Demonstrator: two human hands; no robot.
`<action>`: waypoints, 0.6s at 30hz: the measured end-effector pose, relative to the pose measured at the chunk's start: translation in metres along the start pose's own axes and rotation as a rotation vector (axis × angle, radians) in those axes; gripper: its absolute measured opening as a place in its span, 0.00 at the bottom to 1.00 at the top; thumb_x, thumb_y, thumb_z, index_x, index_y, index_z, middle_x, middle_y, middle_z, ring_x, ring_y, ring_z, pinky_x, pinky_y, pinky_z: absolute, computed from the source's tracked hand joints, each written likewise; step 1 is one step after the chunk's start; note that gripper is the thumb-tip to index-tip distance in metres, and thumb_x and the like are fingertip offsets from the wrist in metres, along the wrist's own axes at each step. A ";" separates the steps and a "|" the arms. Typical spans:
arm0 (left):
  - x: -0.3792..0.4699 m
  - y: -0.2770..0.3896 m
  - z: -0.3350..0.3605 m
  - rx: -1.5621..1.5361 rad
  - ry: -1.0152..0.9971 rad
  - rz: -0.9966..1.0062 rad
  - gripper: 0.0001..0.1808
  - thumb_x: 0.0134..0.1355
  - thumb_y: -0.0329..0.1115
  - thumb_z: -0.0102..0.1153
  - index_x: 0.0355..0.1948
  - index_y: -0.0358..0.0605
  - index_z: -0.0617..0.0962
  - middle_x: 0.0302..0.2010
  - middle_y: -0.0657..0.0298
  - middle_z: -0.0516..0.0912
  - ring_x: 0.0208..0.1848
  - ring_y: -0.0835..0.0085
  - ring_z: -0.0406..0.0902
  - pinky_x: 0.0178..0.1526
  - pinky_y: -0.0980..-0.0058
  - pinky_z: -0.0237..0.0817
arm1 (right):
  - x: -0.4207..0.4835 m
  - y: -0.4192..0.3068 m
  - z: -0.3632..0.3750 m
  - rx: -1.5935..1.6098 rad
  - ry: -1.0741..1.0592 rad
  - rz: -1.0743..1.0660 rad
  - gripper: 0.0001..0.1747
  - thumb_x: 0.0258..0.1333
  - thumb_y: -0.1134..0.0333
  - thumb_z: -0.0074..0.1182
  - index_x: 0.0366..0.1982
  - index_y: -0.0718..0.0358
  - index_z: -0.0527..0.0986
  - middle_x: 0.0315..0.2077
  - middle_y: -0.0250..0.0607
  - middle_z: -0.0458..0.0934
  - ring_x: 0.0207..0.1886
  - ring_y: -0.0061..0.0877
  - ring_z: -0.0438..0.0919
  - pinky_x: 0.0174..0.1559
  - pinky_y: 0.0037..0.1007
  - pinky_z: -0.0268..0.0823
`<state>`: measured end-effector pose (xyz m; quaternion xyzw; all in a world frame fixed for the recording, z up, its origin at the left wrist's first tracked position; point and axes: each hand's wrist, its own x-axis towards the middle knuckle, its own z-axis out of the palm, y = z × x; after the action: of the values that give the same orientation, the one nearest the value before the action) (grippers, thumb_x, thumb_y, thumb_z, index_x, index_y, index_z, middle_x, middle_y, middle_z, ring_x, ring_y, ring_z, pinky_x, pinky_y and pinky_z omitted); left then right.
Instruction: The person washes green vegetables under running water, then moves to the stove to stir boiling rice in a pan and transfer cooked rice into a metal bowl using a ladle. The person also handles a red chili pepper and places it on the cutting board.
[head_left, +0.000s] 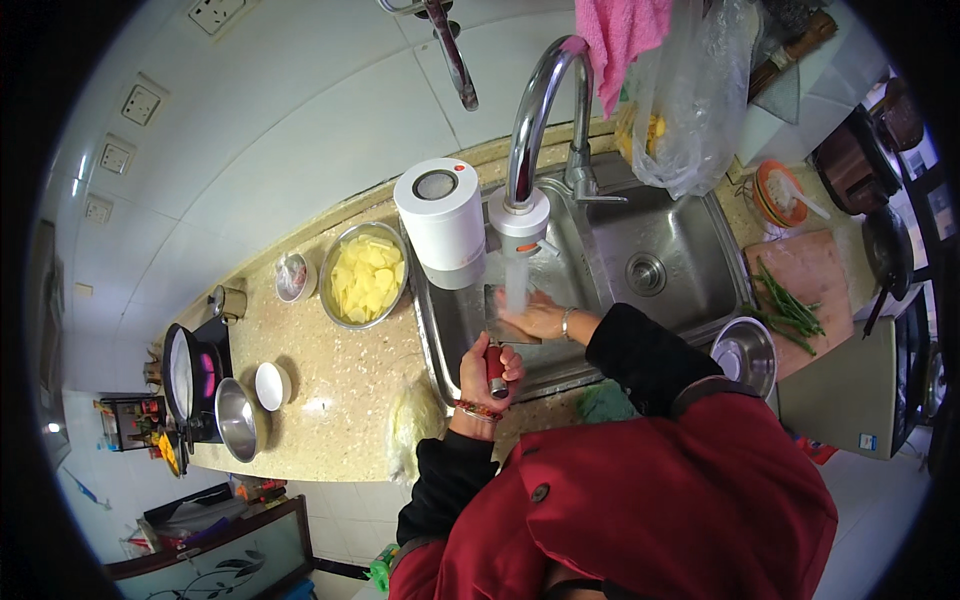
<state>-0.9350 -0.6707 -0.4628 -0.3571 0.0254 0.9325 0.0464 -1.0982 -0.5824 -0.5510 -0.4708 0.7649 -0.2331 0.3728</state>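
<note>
My left hand (487, 373) grips the dark red handle of a broad-bladed kitchen knife, probably a cleaver. Its rectangular blade (517, 331) points away from me over the left basin of a steel double sink (551, 386). My right hand (536, 316) is at the blade's right side under running water; the stream and blade partly hide its fingers, so its grip is unclear. The water comes from a white filter head (519, 216) on a curved chrome faucet (529, 112). A white cylindrical device (441, 225) stands just left of the stream.
Left on the counter are a steel bowl of sliced potatoes (366, 276), a small covered bowl (294, 277), a white bowl (272, 386), an empty steel bowl (241, 420) and a wok (181, 371). Green vegetables (791, 304) lie on a wooden board (825, 255) at right, beside a steel bowl (744, 352).
</note>
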 end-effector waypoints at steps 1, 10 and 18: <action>0.002 0.005 0.001 0.115 -0.020 -0.023 0.32 0.72 0.57 0.37 0.21 0.39 0.67 0.16 0.62 0.64 0.15 0.71 0.60 0.20 0.77 0.57 | -0.004 0.013 -0.009 -0.142 -0.007 -0.010 0.36 0.71 0.43 0.25 0.70 0.58 0.55 0.72 0.45 0.52 0.75 0.38 0.50 0.71 0.55 0.39; 0.036 -0.001 0.027 2.220 0.250 0.638 0.29 0.63 0.51 0.58 0.43 0.30 0.66 0.26 0.47 0.81 0.24 0.50 0.80 0.30 0.57 0.73 | -0.046 0.020 -0.080 -0.064 0.430 0.003 0.26 0.70 0.58 0.36 0.60 0.67 0.68 0.63 0.47 0.69 0.64 0.40 0.69 0.69 0.48 0.49; 0.011 -0.014 0.014 2.524 0.270 0.621 0.32 0.61 0.54 0.60 0.47 0.35 0.64 0.25 0.42 0.83 0.29 0.42 0.82 0.33 0.49 0.74 | -0.060 -0.004 -0.026 -0.274 -0.165 -0.515 0.21 0.68 0.60 0.35 0.54 0.59 0.74 0.60 0.40 0.72 0.65 0.33 0.67 0.69 0.47 0.49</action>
<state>-0.9512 -0.6550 -0.4595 -0.1371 0.9627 0.1947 0.1287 -1.0998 -0.5308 -0.5111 -0.7125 0.6117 -0.1757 0.2954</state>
